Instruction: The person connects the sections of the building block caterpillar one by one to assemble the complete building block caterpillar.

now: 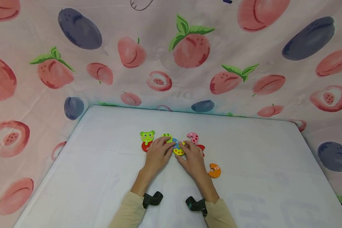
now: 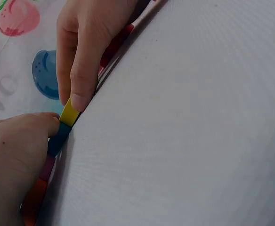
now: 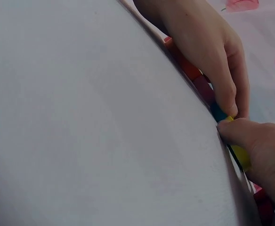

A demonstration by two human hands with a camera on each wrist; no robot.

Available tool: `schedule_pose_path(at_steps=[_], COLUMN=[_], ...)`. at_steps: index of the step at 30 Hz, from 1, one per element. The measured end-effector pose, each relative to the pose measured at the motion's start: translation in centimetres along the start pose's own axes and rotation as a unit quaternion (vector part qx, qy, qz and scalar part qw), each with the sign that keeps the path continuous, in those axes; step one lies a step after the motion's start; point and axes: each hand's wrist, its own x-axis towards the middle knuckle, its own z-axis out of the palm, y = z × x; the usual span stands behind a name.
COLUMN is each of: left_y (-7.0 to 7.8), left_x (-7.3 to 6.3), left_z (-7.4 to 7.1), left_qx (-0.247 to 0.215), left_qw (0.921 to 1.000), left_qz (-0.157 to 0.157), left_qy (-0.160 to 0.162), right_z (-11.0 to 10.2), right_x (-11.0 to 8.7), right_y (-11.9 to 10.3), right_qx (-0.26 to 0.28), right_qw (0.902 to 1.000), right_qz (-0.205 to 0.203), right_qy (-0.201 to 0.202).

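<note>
Flat, colourful numbered puzzle pieces lie on the white table. My left hand (image 1: pixel 158 155) pinches a blue piece (image 1: pixel 175 144) at the middle of the row. Thumb and fingers of my right hand (image 1: pixel 193 158) pinch a yellow piece with red dots (image 1: pixel 178 152), which touches the blue one. Just beyond the left fingers shows a green striped piece (image 1: pixel 167 135). A green animal-head piece (image 1: pixel 147 136) adjoins a red piece (image 1: pixel 145 147) marked 2, partly covered by the left hand. In the left wrist view the yellow piece (image 2: pixel 69 114) and blue piece (image 2: pixel 59 140) meet edge to edge.
Beyond the right hand lies a pink spotted piece (image 1: pixel 193 136), with a red piece (image 1: pixel 201 147) partly hidden by that hand. An orange piece (image 1: pixel 215 171) marked 10 lies beside the right wrist. A fruit-patterned cloth (image 1: pixel 159 38) rises behind the table (image 1: pixel 259 158).
</note>
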Motion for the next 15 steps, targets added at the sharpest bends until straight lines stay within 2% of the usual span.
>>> schedule_pose_path(at_steps=[11, 13, 15], left_y=[-0.04, -0.05, -0.07], left_x=[-0.06, -0.04, -0.02], left_z=[0.01, 0.06, 0.14], left_qx=[-0.002, -0.003, -0.004], left_qw=[1.0, 1.0, 1.0], left_qz=[-0.001, 0.0, 0.003], left_qy=[0.0, 0.0, 0.005], right_z=[0.24, 0.23, 0.09], right_x=[-0.09, -0.08, -0.05], right_y=[0.06, 0.15, 0.21], right_qx=[-0.021, -0.005, 0.038], right_qw=[0.9997, 0.9999, 0.9989], right_qz=[0.001, 0.009, 0.028], right_qy=[-0.014, -0.012, 0.003])
